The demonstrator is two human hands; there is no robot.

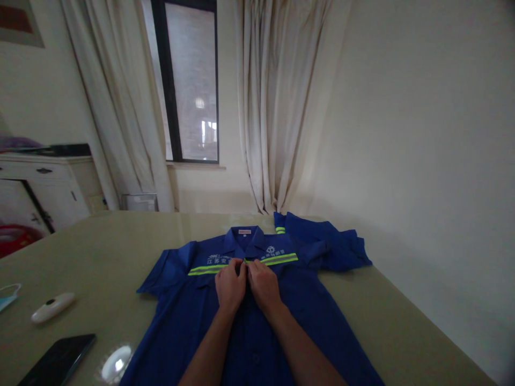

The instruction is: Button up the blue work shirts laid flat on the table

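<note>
A blue short-sleeved work shirt [193,316] lies spread face up, its collar pointing away from me. A yellow-green and grey reflective stripe crosses the chest, with white lettering above it. My left hand [230,283] and my right hand [263,283] meet at the front placket, level with the stripe. Both are closed, with fingertips pinching the placket edges close together. Any button between the fingers is hidden. Lower on the placket, a dark button [256,358] shows between my forearms.
Another folded blue garment [341,246] lies behind the shirt's right sleeve, beside the wall. On the table [116,246], at left, are a black phone [58,360], a white oval device [53,307] and part of a face mask [8,300]. Curtains [277,107] hang behind.
</note>
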